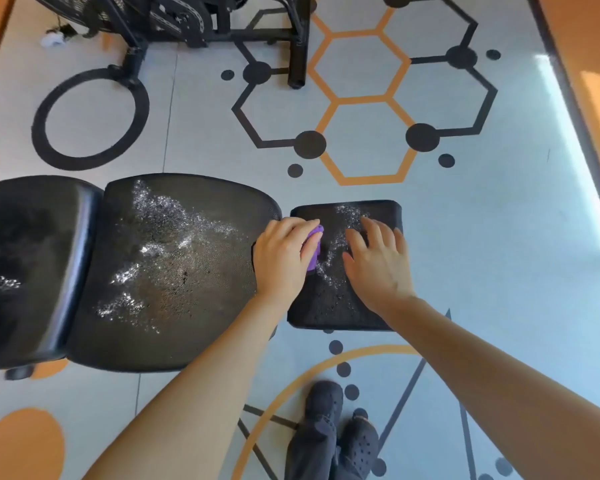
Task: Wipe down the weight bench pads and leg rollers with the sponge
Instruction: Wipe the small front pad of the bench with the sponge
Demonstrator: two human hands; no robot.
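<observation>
Seen from the head camera, a purple sponge [314,249] sits at the left edge of a small square black pad [340,306], which lies just right of a larger black pad [174,271]; both pads glisten with wet streaks. The left hand [284,258] curls around the sponge, pressing it down. The right hand [378,261] rests flat on the small pad, fingers spread. Dark shoes [340,434] stand below on the patterned floor [499,237]; a black exercise machine frame [201,26] stands beyond.

A gym: padded weight bench [174,271], exercise bike frame [201,26], hexagon-patterned sports floor [499,237].
</observation>
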